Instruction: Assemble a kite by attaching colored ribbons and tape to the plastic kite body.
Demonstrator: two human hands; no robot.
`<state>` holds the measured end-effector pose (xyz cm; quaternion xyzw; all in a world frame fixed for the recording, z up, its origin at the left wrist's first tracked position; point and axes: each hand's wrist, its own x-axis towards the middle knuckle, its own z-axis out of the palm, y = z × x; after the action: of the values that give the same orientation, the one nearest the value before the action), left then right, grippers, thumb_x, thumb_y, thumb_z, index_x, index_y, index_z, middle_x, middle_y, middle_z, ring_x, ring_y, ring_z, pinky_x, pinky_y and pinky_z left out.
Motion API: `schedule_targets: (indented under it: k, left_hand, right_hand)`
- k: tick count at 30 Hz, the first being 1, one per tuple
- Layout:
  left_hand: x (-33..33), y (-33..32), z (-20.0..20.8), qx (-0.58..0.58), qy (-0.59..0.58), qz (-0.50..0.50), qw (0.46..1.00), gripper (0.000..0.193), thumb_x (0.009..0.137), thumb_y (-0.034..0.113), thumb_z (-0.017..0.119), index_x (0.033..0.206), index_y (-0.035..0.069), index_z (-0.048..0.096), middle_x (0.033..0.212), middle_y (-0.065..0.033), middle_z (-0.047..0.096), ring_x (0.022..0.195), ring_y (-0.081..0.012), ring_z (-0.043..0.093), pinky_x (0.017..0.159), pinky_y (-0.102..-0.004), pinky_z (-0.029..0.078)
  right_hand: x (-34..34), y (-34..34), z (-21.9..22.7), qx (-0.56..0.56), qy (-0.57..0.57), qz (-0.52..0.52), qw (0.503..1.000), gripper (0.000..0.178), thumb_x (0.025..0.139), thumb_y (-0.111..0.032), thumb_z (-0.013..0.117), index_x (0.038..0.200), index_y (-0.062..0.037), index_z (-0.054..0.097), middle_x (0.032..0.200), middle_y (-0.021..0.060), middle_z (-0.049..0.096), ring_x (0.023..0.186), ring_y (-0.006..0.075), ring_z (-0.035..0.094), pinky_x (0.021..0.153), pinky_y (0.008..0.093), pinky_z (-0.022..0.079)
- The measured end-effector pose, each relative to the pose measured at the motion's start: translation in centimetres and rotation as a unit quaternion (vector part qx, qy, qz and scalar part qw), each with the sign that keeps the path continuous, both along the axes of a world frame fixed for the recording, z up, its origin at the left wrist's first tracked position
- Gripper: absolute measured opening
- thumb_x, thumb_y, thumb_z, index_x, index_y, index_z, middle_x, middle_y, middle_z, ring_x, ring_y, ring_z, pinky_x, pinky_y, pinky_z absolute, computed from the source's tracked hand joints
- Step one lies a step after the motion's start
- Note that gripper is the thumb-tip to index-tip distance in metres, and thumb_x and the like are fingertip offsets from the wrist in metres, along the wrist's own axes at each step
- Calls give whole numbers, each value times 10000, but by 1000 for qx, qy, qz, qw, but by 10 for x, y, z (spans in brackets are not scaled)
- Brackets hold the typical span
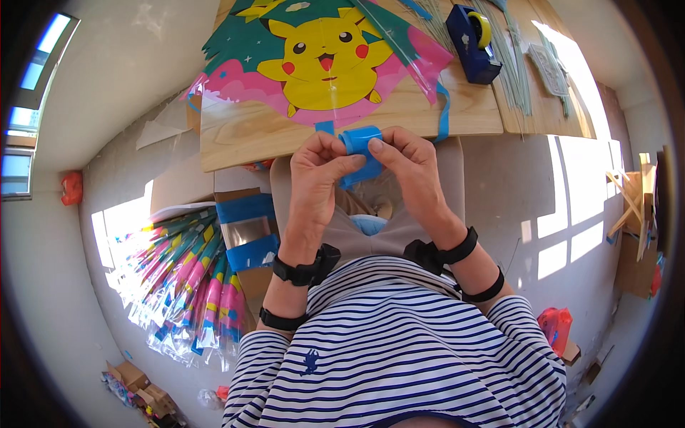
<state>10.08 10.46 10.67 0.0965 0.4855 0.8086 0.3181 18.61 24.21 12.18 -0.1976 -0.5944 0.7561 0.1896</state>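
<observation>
Just off the table's front edge, my left hand (pixel 320 160) and my right hand (pixel 412 160) pinch a blue plastic strip (pixel 364 137), which is partly rolled up. My right thumb presses on the roll, while the left fingers grip its other side. A loose part of the strip hangs below, between the hands. Beyond them a kite (pixel 325 71) lies flat on the wooden table (pixel 285 132), with a yellow cartoon figure on green and pink. A blue tail end shows at its lower edge, just above my left hand. Another blue ribbon (pixel 444 114) hangs at its right corner.
A dark blue tape dispenser (pixel 479 70) with yellow tape stands at the table's right. Thin rods (pixel 512 60) and a clear plastic box (pixel 548 71) lie beyond it. At my left are a cardboard box (pixel 246 192) with blue tape and many bagged, folded kites (pixel 189 285).
</observation>
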Motion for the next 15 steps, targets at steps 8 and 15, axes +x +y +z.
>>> schedule_targets:
  k: [8, 15]
  left_hand:
    - [-1, -1, -7, -50, 14, 24, 998, 218, 798, -44, 769, 831, 78, 592, 799, 3, 655, 742, -75, 628, 695, -222, 518]
    - [-9, -26, -78, -517, 532, -174, 648, 124, 681, -3, 686, 783, 63, 658, 736, -128, 666, 756, -293, 672, 654, -395, 523]
  right_hand:
    - [1, 21, 0, 21, 49, -80, 995, 121, 907, -86, 697, 838, -6, 639, 746, -52, 550, 699, 33, 465, 630, 203, 382]
    - [40, 156, 74, 67, 296, -135, 943, 194, 998, -136, 566, 1087, 23, 635, 1186, 233, 677, 1029, 266, 678, 946, 378, 482]
